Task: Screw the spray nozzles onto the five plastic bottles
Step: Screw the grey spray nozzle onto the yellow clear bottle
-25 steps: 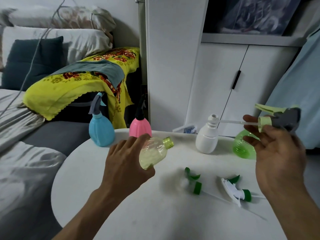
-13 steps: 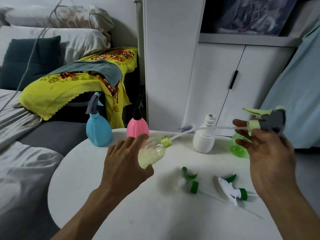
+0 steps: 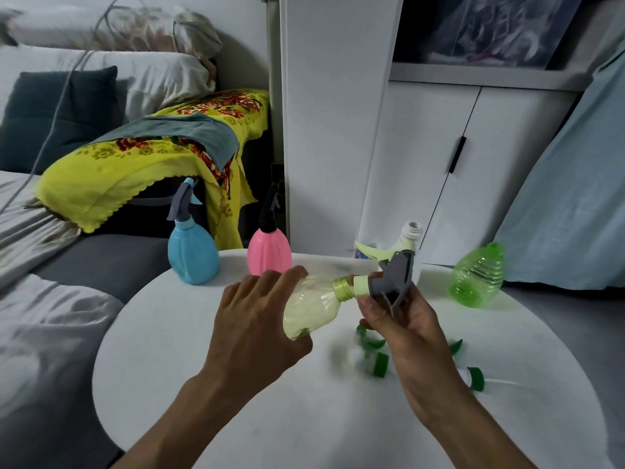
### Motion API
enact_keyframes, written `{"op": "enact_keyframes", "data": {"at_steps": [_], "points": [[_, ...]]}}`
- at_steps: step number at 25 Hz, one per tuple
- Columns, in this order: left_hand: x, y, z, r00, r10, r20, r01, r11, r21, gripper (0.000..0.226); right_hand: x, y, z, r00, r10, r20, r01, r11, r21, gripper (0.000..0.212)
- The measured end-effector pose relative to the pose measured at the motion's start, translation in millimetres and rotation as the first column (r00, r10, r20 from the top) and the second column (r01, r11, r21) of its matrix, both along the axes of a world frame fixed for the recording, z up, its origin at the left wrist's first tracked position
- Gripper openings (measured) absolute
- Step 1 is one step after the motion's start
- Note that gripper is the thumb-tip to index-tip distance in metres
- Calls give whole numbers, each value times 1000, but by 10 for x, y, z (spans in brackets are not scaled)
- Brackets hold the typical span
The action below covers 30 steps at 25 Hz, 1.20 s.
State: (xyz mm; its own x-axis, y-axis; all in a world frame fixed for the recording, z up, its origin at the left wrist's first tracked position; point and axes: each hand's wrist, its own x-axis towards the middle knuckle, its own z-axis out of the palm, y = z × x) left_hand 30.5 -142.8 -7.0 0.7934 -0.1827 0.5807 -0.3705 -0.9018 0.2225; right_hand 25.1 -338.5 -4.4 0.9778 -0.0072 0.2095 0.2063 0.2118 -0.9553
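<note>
My left hand (image 3: 257, 319) is wrapped around the pale yellow bottle (image 3: 313, 308), held tilted above the round white table (image 3: 209, 384) with its neck pointing right, and my right hand (image 3: 402, 319) grips the grey spray nozzle (image 3: 392, 277), its light green collar right up against that neck. At the table's far edge the blue bottle (image 3: 192, 255) and pink bottle (image 3: 269, 253) stand with nozzles fitted; the white bottle (image 3: 411, 235) and green bottle (image 3: 478, 280) sit open at far right, and two green-collared nozzles (image 3: 377, 363) lie blurred beneath my right hand.
</note>
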Motion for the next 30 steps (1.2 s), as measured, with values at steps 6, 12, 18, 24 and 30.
{"op": "enact_keyframes", "data": {"at_steps": [6, 12, 18, 24, 30], "points": [[-37, 20, -8, 999, -36, -9, 36, 999, 8, 88, -20, 55, -28, 999, -36, 14, 37, 999, -6, 38], [-26, 90, 0, 999, -9, 32, 6, 994, 105, 90, -78, 83, -26, 997, -59, 50, 62, 995, -75, 35], [-46, 44, 12, 1000, -3, 11, 2, 994, 106, 90, -131, 17, 111, 998, -39, -44, 32, 990, -134, 35], [-34, 1, 46, 996, -23, 92, 4, 979, 203, 82, -34, -102, 53, 950, -87, -299, 42, 987, -155, 45], [-34, 41, 43, 999, -32, 43, 24, 983, 184, 82, -64, -144, 50, 833, -212, 511, 553, 339, -761, 84]]}}
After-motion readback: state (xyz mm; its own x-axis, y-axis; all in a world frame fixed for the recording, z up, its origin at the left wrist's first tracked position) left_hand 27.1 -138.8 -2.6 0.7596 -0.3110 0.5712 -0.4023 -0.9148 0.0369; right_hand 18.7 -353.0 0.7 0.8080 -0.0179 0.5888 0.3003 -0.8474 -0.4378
